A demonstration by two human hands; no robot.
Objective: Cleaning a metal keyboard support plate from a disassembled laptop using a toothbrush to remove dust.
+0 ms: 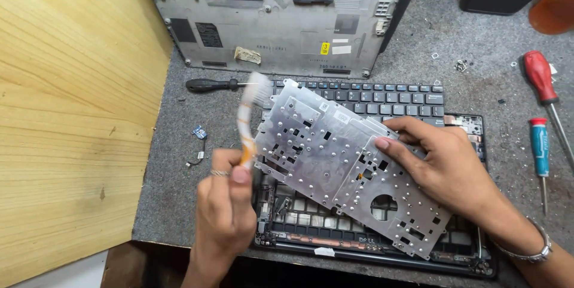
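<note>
Silvery, hole-riddled plate (335, 156) tilts in my right hand (445, 165), pinched at its edge; my left hand (226, 210) fist-grips a blurred toothbrush (250, 115)

Bright even light; motion-blurred toothbrush (250, 115)

head view, steeply downward, close over workbench (179, 162)

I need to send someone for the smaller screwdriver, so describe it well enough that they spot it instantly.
Start at the grey mat and go to its right edge, past the right hand. Two screwdrivers lie there side by side. Take the lower one, the teal-handled screwdriver with a red cap: it is shorter and slimmer than the all-red screwdriver above it.
</note>
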